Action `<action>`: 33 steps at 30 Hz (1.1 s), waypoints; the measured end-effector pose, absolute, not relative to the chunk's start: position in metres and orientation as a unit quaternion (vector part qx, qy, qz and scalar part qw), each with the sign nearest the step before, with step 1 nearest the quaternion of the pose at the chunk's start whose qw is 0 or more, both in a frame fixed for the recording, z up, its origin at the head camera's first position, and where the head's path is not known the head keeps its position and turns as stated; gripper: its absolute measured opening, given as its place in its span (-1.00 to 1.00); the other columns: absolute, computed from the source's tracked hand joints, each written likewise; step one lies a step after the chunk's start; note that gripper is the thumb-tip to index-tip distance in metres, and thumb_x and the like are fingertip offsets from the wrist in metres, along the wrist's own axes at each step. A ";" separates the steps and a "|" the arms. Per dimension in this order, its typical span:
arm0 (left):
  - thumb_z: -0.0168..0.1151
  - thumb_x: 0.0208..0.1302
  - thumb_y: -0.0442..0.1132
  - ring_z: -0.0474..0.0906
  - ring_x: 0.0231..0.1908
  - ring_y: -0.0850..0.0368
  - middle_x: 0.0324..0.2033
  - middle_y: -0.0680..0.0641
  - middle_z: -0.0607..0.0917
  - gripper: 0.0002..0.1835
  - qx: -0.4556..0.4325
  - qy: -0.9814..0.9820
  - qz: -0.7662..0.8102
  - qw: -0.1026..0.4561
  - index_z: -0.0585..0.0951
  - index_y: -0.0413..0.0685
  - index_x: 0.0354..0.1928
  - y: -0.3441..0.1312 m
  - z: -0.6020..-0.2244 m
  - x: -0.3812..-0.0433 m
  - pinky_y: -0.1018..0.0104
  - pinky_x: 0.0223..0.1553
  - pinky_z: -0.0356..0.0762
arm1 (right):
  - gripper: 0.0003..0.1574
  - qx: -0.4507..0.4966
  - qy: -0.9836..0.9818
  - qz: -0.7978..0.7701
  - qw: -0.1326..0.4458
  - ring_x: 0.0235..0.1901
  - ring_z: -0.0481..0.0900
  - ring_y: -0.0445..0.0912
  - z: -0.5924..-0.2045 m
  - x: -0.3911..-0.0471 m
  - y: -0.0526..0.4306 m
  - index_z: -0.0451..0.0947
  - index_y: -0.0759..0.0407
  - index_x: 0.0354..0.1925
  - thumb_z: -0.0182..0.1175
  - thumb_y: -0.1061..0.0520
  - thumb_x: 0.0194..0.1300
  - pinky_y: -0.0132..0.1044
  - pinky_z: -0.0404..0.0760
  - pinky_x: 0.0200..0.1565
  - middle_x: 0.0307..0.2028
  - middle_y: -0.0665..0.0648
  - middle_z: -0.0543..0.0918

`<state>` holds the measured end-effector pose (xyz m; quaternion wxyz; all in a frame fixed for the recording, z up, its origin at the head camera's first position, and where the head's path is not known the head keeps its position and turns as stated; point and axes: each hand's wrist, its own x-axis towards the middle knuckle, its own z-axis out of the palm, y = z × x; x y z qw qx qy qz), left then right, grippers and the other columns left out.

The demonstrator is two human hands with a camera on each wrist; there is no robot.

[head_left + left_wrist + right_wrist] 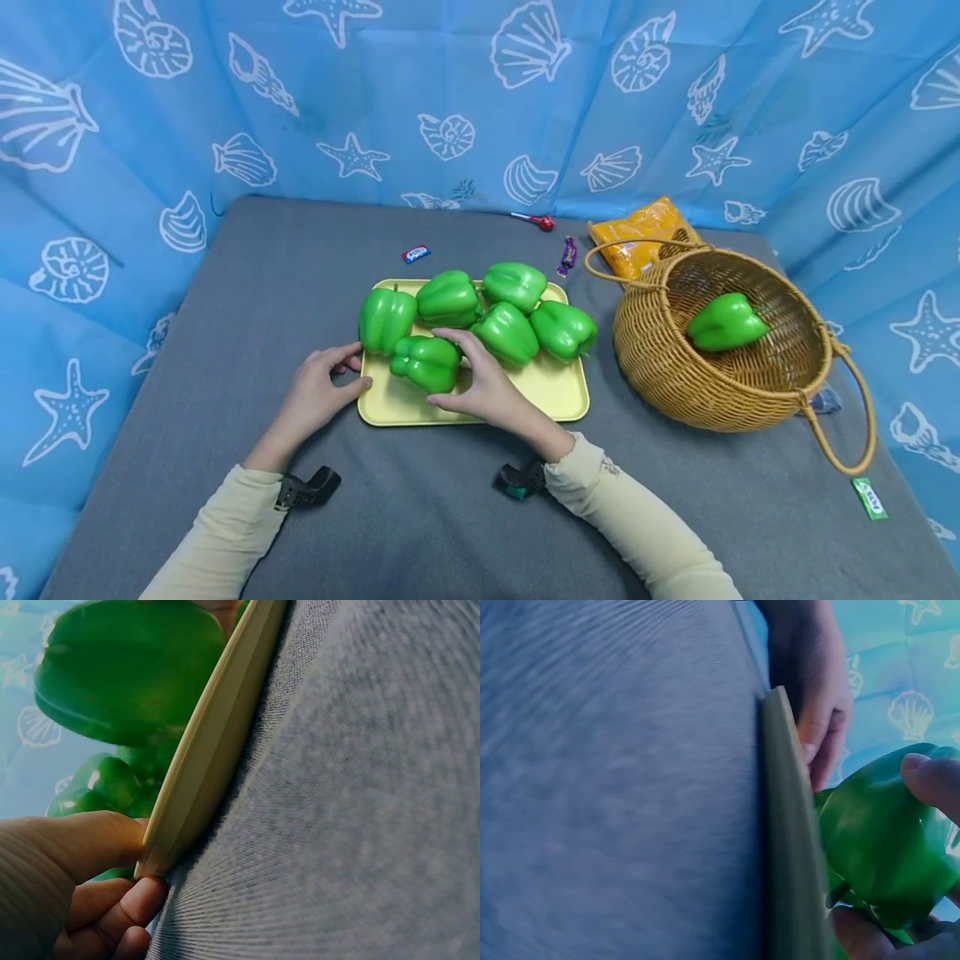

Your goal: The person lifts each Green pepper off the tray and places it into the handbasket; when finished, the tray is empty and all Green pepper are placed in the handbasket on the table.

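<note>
A pale yellow tray (551, 396) holds several green bell peppers (447, 298). My left hand (318, 396) pinches the tray's left edge; in the left wrist view the thumb lies on the inner side of the rim (199, 742) and the fingers curl under it. At the front left of the tray, my right hand (491, 387) grips one green bell pepper (427, 364). The right wrist view shows this held pepper (881, 825) between thumb and fingers, close over the tray, its stem pointing toward the lower left.
Right of the tray stands a tilted wicker basket (652, 358) with looped handles and one bell pepper (726, 322) inside. Behind it lies an orange bag (645, 229). A lollipop (542, 222), a purple wrapped candy (567, 256), a small red-and-blue packet (416, 253) and a green packet (870, 498) lie on the grey cloth.
</note>
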<state>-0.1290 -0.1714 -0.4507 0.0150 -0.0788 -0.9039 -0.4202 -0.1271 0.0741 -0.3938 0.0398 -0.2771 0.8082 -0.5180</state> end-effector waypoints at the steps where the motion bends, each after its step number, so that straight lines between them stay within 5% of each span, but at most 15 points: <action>1: 0.33 -0.04 -0.25 0.37 -0.27 0.06 -0.36 -0.06 0.60 -0.45 -0.079 -0.904 -0.420 0.016 0.48 -0.27 0.05 -0.172 -0.451 -0.129 0.20 -0.18 0.26 | -0.03 -0.278 0.803 -0.525 0.042 0.08 0.31 0.05 -0.391 -0.127 0.075 0.19 0.36 0.18 0.41 0.34 -0.22 -0.11 0.37 0.05 0.11 0.31 0.32; 8: 0.34 -0.05 -0.25 0.37 -0.28 0.06 -0.36 -0.06 0.60 -0.45 -0.083 -0.904 -0.419 0.023 0.48 -0.29 0.04 -0.172 -0.450 -0.128 0.21 -0.19 0.26 | -0.03 -0.249 0.766 -0.591 0.033 0.09 0.30 0.07 -0.359 -0.127 0.097 0.12 0.35 0.21 0.34 0.44 -0.17 -0.06 0.45 -0.04 0.18 0.26 0.22; 21: 0.33 -0.03 -0.23 0.36 -0.27 0.07 -0.34 -0.06 0.59 -0.45 -0.071 -0.905 -0.419 0.013 0.47 -0.26 0.06 -0.172 -0.451 -0.128 0.22 -0.19 0.25 | 0.03 -0.220 0.667 -0.697 -0.145 0.07 0.29 0.08 -0.321 -0.140 0.197 0.09 0.33 0.23 0.13 0.71 -0.26 -0.27 0.43 -0.02 0.15 0.29 0.22; 33: 0.32 -0.01 -0.22 0.35 -0.26 0.05 -0.33 -0.07 0.59 -0.44 -0.076 -0.905 -0.419 0.011 0.46 -0.27 0.07 -0.172 -0.452 -0.129 0.20 -0.18 0.24 | -0.06 -0.094 0.645 -0.714 -0.255 0.07 0.29 0.08 -0.308 -0.122 0.276 0.16 0.30 0.20 0.13 0.66 -0.20 -0.36 0.51 -0.14 0.13 0.29 0.21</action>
